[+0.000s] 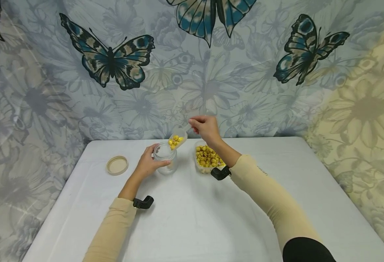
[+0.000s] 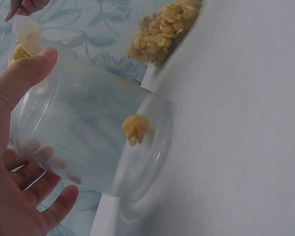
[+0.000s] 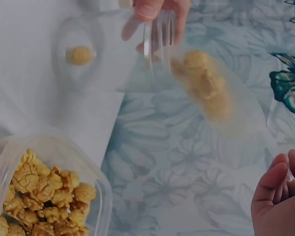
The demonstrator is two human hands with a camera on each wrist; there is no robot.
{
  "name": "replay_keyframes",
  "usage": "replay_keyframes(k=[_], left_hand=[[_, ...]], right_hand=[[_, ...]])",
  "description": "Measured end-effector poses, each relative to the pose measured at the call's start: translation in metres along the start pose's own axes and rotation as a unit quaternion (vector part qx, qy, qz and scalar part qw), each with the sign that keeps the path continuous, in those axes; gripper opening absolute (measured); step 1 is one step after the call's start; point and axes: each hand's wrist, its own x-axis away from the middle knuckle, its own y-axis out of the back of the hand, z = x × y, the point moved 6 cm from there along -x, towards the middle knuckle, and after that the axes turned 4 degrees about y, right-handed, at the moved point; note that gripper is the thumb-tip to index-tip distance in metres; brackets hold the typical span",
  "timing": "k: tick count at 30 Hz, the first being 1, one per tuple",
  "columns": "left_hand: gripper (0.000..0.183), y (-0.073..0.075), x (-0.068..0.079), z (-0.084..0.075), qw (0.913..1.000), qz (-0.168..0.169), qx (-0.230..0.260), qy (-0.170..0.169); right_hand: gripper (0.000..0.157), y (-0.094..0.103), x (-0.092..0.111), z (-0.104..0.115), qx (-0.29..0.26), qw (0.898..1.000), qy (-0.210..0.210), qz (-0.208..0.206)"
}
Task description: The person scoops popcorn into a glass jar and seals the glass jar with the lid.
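A clear glass jar (image 1: pixel 165 160) stands on the white table (image 1: pixel 195 218), and my left hand (image 1: pixel 149 163) grips its side. One piece of yellow popcorn (image 2: pixel 135 129) lies on the jar's bottom. My right hand (image 1: pixel 205 127) pinches the handle of a clear plastic scoop (image 1: pixel 178 138), tilted down over the jar's mouth with popcorn (image 3: pixel 206 86) inside it. A clear tub of popcorn (image 1: pixel 207 157) sits just right of the jar, under my right wrist.
A tan jar lid (image 1: pixel 117 165) lies on the table left of the jar. A butterfly-patterned cloth (image 1: pixel 192 72) hangs behind the table's far edge. Black wrist straps (image 1: pixel 220 173) sit on both forearms.
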Motion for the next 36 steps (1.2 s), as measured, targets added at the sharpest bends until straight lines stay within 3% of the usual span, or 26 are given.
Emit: replay_keyframes(k=[10,17,20,31,36], left_hand=[[0.095,0.003,0.001,-0.004,0.9999,0.002,-0.006,-0.01],[0.096,0.004,0.002,-0.004,1.0,0.003,-0.003,-0.008],[0.093,0.005,0.002,-0.003,0.9999,0.001,0.004,-0.014],[0.088,0.002,0.005,-0.002,0.9997,-0.005,0.007,-0.022],[0.087,0.0,0.004,-0.002,0.9995,-0.006,0.015,-0.028]], right_hand=[[0.026,-0.007,-0.003,0.012,0.019,1.0,0.016,0.0],[0.025,-0.014,0.001,0.025,0.118,0.989,0.082,0.026],[0.026,-0.017,0.002,0.027,0.127,0.987,0.094,0.029],[0.026,-0.009,0.002,0.008,0.154,0.985,0.062,0.036],[0.026,-0.002,0.0,0.001,0.125,0.991,0.033,0.041]])
